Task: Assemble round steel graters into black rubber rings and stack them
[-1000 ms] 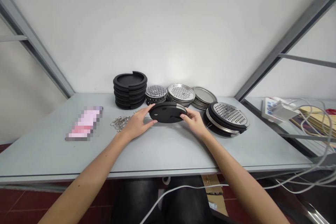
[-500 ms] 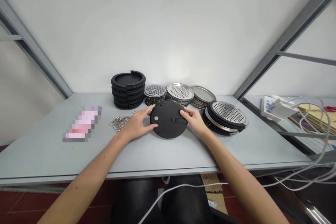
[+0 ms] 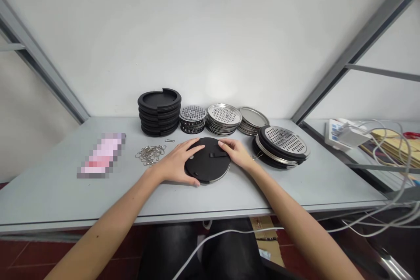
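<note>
A black round disc (image 3: 207, 167) with a thin metal rim lies nearly flat on the table in front of me, a small latch-like bar on its face. My left hand (image 3: 180, 161) grips its left side, thumb at the near edge and fingers over the far edge. At the upper right edge, my right hand (image 3: 239, 152) holds it, thumb on top and the other fingers partly hidden. Beyond the disc stand a stack of small perforated metal discs (image 3: 193, 114), a stack of larger grater-like metal discs (image 3: 224, 116) and a stack of plain metal discs (image 3: 254, 119).
Black plastic rings (image 3: 159, 113) are stacked at the back left. Small metal clips (image 3: 151, 154) lie in a heap left of my left hand. A blurred pink item (image 3: 103, 155) is farther left. Assembled discs (image 3: 284, 145) sit at the right; cables (image 3: 390, 140) hang beyond.
The disc has come down and toward me, from tilted up to nearly flat on the table, turning slightly. Both hands moved with it, the left now reaching round its near edge.
</note>
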A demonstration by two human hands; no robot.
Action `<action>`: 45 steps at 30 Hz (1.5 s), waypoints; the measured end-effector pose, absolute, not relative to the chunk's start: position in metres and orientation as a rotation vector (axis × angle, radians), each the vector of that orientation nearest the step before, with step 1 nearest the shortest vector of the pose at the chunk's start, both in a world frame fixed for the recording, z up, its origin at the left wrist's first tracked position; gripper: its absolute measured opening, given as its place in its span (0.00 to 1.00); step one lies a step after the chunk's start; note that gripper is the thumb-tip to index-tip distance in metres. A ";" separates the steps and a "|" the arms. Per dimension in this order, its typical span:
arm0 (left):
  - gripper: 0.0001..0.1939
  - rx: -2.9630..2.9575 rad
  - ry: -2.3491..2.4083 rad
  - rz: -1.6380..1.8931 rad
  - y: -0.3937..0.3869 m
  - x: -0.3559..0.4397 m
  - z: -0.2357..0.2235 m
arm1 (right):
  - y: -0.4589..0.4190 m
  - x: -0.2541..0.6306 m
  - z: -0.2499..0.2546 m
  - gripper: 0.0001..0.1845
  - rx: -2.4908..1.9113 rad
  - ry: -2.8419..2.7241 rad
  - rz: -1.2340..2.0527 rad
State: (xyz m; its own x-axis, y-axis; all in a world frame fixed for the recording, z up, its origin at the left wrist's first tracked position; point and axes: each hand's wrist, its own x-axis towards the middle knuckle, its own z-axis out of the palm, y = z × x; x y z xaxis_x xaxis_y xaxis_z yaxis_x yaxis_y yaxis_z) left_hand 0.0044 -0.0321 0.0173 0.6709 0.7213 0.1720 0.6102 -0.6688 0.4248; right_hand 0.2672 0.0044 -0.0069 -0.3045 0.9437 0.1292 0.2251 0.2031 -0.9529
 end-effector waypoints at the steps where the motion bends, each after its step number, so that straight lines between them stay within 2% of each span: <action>1: 0.56 2.551 1.055 0.463 -0.032 0.005 0.017 | 0.004 0.267 -0.007 0.24 -1.119 -1.729 1.112; 8: 0.55 2.557 1.029 0.496 -0.030 0.003 0.014 | 0.006 0.271 -0.009 0.24 -1.131 -1.984 0.735; 14: 0.52 2.547 1.058 0.494 -0.031 0.002 0.014 | 0.006 0.268 -0.021 0.26 -1.149 -2.084 0.582; 19: 0.51 2.521 1.087 0.521 -0.029 0.000 0.013 | 0.005 0.268 -0.016 0.26 -1.134 -1.984 0.610; 25: 0.51 2.517 1.130 0.532 -0.024 -0.005 0.010 | -0.001 0.269 -0.008 0.21 -0.944 -2.190 0.708; 29: 0.50 2.490 1.174 0.498 -0.022 -0.006 0.009 | -0.002 0.270 -0.011 0.29 -0.962 -2.271 0.630; 37: 0.51 2.459 1.203 0.491 -0.021 -0.006 0.008 | 0.001 0.269 -0.013 0.21 -0.995 -2.228 0.524; 45: 0.52 2.430 1.319 0.509 -0.021 -0.012 0.011 | 0.003 0.271 -0.013 0.19 -0.988 -2.229 0.482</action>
